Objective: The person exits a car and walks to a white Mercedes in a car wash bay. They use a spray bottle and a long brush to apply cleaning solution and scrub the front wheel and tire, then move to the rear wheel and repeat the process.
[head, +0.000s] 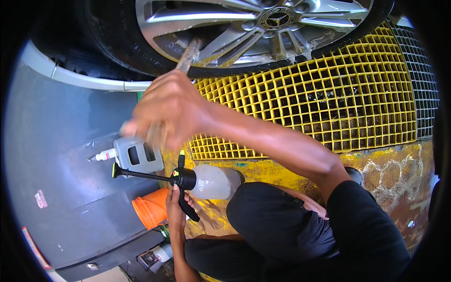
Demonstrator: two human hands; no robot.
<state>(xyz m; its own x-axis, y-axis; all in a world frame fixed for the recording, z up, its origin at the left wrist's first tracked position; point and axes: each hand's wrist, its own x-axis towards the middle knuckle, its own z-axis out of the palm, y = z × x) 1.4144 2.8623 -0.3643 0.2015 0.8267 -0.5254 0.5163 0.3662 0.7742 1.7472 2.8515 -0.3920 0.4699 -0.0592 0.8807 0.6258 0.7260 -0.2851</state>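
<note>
My right hand [172, 109], blurred, grips a long, narrow brush [189, 56] with a worn handle. Its far end reaches between the spokes of a silver alloy wheel [243, 46], which bears a Mercedes star on its hub cap [276, 18]. The brush head is hidden or too blurred to make out. Lower down, my left hand [179, 201] holds a pump pressure sprayer [215, 181] by its black head and handle. The sprayer's translucent bottle leans sideways in the view, near my bent knee. White suds or wet streaks show on the lower rim.
Yellow floor grating [317, 91] runs below the black tyre [116, 46]. A grey plastic step stool [141, 157], a white spray bottle [105, 155] and an orange bucket [151, 208] stand by the grey car body [70, 141]. The floor [387, 183] has worn yellow paint.
</note>
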